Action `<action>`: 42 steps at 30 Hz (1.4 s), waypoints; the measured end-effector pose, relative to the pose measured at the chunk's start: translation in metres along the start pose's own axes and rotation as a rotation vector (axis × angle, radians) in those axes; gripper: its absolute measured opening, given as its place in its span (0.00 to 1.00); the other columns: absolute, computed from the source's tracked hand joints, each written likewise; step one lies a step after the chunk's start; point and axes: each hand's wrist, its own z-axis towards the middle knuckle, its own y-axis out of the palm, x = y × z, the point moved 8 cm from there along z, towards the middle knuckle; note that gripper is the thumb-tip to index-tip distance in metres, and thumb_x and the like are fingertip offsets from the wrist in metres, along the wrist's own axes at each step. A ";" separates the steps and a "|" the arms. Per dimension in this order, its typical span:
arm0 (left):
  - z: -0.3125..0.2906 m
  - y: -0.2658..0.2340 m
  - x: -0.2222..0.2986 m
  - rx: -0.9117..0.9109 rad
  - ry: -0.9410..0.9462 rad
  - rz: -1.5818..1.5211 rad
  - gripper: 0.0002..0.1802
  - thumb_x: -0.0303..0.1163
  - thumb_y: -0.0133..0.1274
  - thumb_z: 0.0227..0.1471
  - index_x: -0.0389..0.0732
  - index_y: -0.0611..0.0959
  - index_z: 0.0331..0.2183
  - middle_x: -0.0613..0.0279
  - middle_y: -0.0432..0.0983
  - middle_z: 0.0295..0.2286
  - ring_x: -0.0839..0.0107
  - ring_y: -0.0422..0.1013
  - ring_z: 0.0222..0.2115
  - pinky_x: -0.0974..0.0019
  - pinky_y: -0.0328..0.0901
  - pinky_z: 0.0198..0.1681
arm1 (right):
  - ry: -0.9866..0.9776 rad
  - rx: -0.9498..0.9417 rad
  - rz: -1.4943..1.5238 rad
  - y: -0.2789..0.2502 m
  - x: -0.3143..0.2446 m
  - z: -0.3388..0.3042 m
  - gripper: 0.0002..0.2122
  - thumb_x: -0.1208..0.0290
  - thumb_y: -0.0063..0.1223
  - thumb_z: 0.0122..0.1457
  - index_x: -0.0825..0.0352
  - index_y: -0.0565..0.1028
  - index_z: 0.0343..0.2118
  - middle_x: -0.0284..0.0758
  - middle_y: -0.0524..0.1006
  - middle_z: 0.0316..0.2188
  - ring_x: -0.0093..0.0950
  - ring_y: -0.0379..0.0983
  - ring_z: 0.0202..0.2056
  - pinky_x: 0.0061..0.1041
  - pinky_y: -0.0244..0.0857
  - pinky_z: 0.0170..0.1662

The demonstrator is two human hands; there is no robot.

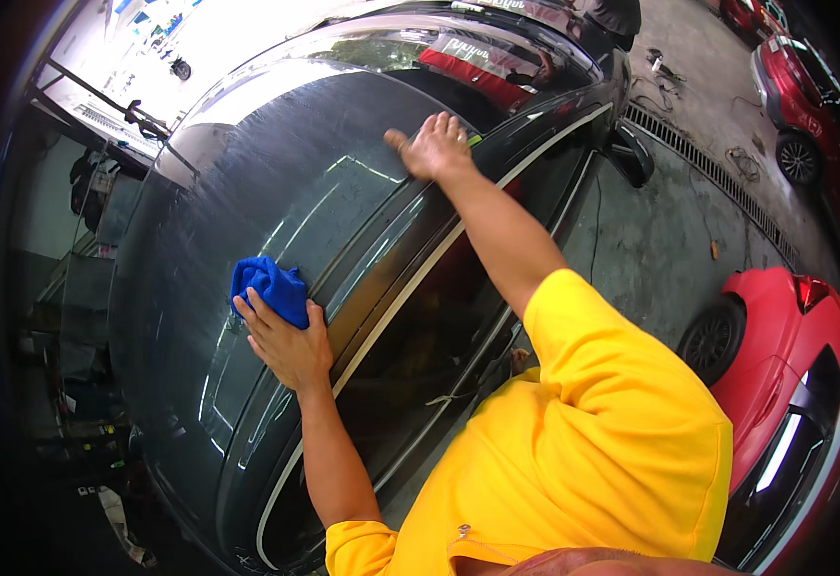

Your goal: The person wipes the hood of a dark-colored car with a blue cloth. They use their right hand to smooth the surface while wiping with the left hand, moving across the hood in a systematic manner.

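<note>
My left hand (292, 348) presses a bunched blue cloth (274, 285) against the dark car roof (237, 211), its fingers over the cloth's near side. Farther along the same roof, close to the windshield, my right hand (434, 149) rests with palm down and thumb spread, holding nothing. Hazy streaks dull part of the roof's far side, and bright light reflections run along the near side. A small yellow-green patch shows on the roof edge beside my right hand.
A side mirror (629, 156) juts from the dark car. Red cars (775, 326) stand to the right, past a floor drain grate (713, 178). Cables lie on the floor. A dark metal frame (103, 96) and shelving with clutter are at the left. Another person (615, 17) stands at the top.
</note>
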 end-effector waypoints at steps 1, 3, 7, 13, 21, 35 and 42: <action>0.001 0.002 0.000 -0.008 -0.002 0.007 0.53 0.48 0.60 0.54 0.47 0.53 0.72 0.54 0.46 0.72 0.43 0.56 0.68 0.41 0.51 0.71 | 0.023 0.004 0.030 -0.008 0.002 0.006 0.54 0.24 0.29 0.63 0.75 0.48 0.73 0.51 0.46 0.76 0.47 0.40 0.76 0.43 0.36 0.76; 0.001 0.005 0.002 -0.023 -0.008 0.020 0.53 0.49 0.60 0.54 0.47 0.53 0.72 0.54 0.45 0.73 0.42 0.56 0.68 0.41 0.51 0.71 | 0.042 -0.007 -0.025 0.003 -0.004 -0.007 0.54 0.24 0.28 0.63 0.75 0.49 0.73 0.51 0.46 0.76 0.47 0.40 0.76 0.42 0.36 0.76; 0.000 0.002 0.002 -0.005 -0.009 0.032 0.52 0.49 0.60 0.54 0.47 0.53 0.72 0.54 0.46 0.72 0.46 0.56 0.68 0.41 0.52 0.70 | 0.047 0.007 -0.011 0.005 -0.005 -0.006 0.54 0.24 0.28 0.63 0.77 0.48 0.73 0.54 0.46 0.75 0.49 0.38 0.76 0.43 0.34 0.76; -0.003 0.001 0.001 0.030 -0.013 0.044 0.51 0.49 0.59 0.55 0.46 0.55 0.71 0.53 0.48 0.72 0.49 0.58 0.68 0.41 0.53 0.70 | -0.105 -0.083 -0.071 0.016 -0.034 -0.048 0.54 0.24 0.25 0.64 0.78 0.46 0.73 0.55 0.43 0.75 0.48 0.36 0.76 0.44 0.31 0.77; 0.002 0.001 0.005 0.039 0.003 0.029 0.52 0.49 0.61 0.52 0.44 0.56 0.71 0.50 0.49 0.71 0.42 0.59 0.66 0.38 0.54 0.69 | -0.244 -0.068 -0.222 0.024 -0.082 -0.070 0.53 0.27 0.13 0.66 0.84 0.44 0.71 0.60 0.45 0.74 0.51 0.38 0.76 0.45 0.33 0.76; 0.002 -0.002 0.007 0.035 -0.017 0.010 0.49 0.47 0.62 0.51 0.43 0.60 0.68 0.50 0.51 0.70 0.46 0.58 0.67 0.41 0.55 0.68 | -0.257 -0.034 -0.251 0.029 -0.080 -0.066 0.42 0.39 0.15 0.73 0.77 0.43 0.73 0.55 0.42 0.75 0.47 0.35 0.77 0.45 0.31 0.77; -0.003 -0.005 -0.005 0.035 -0.028 0.027 0.49 0.46 0.61 0.51 0.42 0.60 0.68 0.50 0.51 0.71 0.47 0.58 0.67 0.41 0.55 0.68 | -0.498 -0.087 -0.290 0.041 -0.106 -0.066 0.38 0.44 0.16 0.75 0.74 0.43 0.74 0.50 0.42 0.76 0.45 0.37 0.77 0.40 0.32 0.77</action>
